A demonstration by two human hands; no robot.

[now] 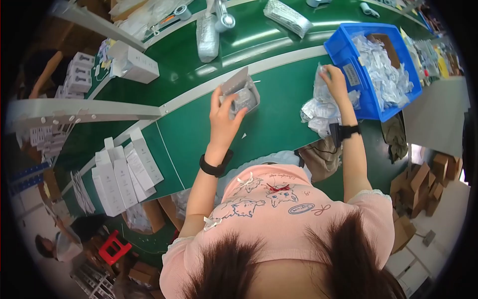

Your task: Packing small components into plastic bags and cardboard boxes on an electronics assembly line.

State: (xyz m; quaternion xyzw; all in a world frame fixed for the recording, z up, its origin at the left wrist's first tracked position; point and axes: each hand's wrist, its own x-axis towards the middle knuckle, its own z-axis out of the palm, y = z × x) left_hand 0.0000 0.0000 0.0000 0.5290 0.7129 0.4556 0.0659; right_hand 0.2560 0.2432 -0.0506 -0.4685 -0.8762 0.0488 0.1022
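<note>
Gripping a tilted grey box [240,93], left hand [222,121]; right hand [334,79] clutches plastic bags [318,107]

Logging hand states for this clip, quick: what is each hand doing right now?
Left hand: closed on a small open grey box.
Right hand: gripping clear plastic packets beside the blue bin.

Boxes [124,177] left, bin [348,65] right
</note>
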